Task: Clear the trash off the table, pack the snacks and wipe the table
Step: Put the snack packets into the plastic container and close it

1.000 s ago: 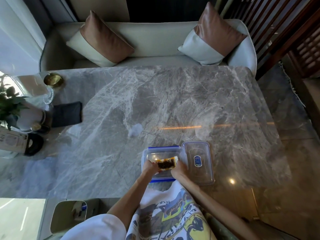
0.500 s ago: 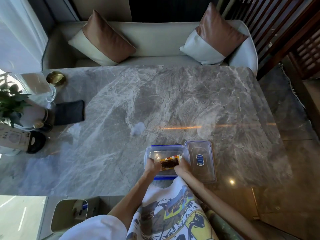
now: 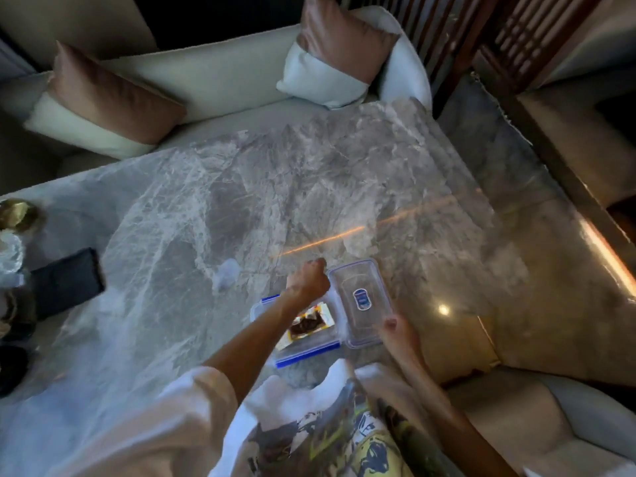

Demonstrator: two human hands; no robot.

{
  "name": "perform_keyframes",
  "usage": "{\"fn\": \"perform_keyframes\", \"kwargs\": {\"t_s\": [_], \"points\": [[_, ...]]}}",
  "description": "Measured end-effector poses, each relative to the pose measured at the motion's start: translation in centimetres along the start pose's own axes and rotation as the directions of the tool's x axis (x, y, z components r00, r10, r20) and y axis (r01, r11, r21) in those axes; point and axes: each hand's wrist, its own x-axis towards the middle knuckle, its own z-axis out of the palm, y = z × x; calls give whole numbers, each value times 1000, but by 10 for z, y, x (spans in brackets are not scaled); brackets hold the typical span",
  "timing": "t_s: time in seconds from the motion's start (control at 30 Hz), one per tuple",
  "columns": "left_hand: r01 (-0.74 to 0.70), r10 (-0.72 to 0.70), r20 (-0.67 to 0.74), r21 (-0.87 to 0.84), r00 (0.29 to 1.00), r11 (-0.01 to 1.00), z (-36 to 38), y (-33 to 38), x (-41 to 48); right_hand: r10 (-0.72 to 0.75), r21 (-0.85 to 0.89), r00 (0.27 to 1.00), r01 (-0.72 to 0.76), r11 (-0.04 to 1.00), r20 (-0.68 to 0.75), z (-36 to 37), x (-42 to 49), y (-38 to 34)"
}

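Observation:
A clear plastic container [image 3: 311, 352] with blue clips sits on the marble table [image 3: 241, 208] near its front edge. A yellow-edged snack packet [image 3: 308, 323] with dark contents lies inside it. The clear lid [image 3: 359, 297] with a blue label lies flat just right of the container. My left hand [image 3: 308, 282] reaches over the container, its fingers curled at the lid's far left corner. At the lid's near right corner, my right hand [image 3: 395, 330] grips the edge. The frame is blurred.
A small pale crumpled scrap [image 3: 227, 278] lies left of my left hand. A black cloth [image 3: 65, 287], a gold dish [image 3: 17, 215] and dark objects sit at the table's left end. A sofa with two cushions [image 3: 113, 105] lines the far side; a chair [image 3: 550, 425] stands at lower right.
Both hands have let go of the snack packet, which now lies in the container. They have moved right onto the lid. The view has tilted and darkened.

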Motion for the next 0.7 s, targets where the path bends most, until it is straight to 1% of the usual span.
{"fn": "perform_keyframes", "kwargs": {"t_s": [0.1, 0.13, 0.2, 0.27, 0.3, 0.37, 0.43, 0.47, 0.53, 0.57, 0.6, 0.63, 0.7], "points": [[-101, 86, 113, 131, 990, 986, 3, 35, 40, 173, 2, 983, -174, 985, 66, 12, 17, 44], [-123, 98, 146, 170, 984, 978, 6, 45, 51, 227, 25, 970, -230, 973, 87, 21, 25, 61], [-141, 100, 187, 217, 977, 966, 14, 61, 68, 301, 128, 941, -321, 938, 156, 42, 41, 93], [-137, 83, 217, 245, 973, 960, 24, 69, 82, 288, 226, 931, -338, 914, 225, 49, 44, 99], [-131, 72, 235, 246, 969, 960, 31, 70, 89, 286, 277, 924, -353, 894, 253, 45, 38, 91], [-105, 35, 271, 249, 962, 963, 43, 70, 96, 331, 373, 889, -438, 818, 317, 30, 29, 76], [-65, -2, 277, 233, 961, 970, 53, 68, 97, 364, 455, 853, -511, 729, 375, 11, 21, 62], [-45, -16, 268, 218, 963, 975, 57, 67, 97, 375, 489, 833, -545, 681, 407, 3, 19, 59], [1, -32, 215, 147, 976, 989, 62, 65, 98, 381, 598, 799, -602, 530, 466, -10, 22, 51], [24, -40, 172, 92, 984, 995, 63, 65, 99, 388, 641, 793, -608, 468, 469, -13, 26, 48], [39, -41, 120, 19, 992, 999, 61, 66, 99, 392, 671, 805, -590, 448, 446, -15, 30, 44], [33, -31, 51, -51, 998, 998, 58, 67, 100, 395, 698, 828, -552, 456, 397, -19, 34, 38], [-8, -10, -107, -163, 994, 987, 45, 68, 98, 386, 770, 879, -447, 455, 282, -26, 45, 29]]}}
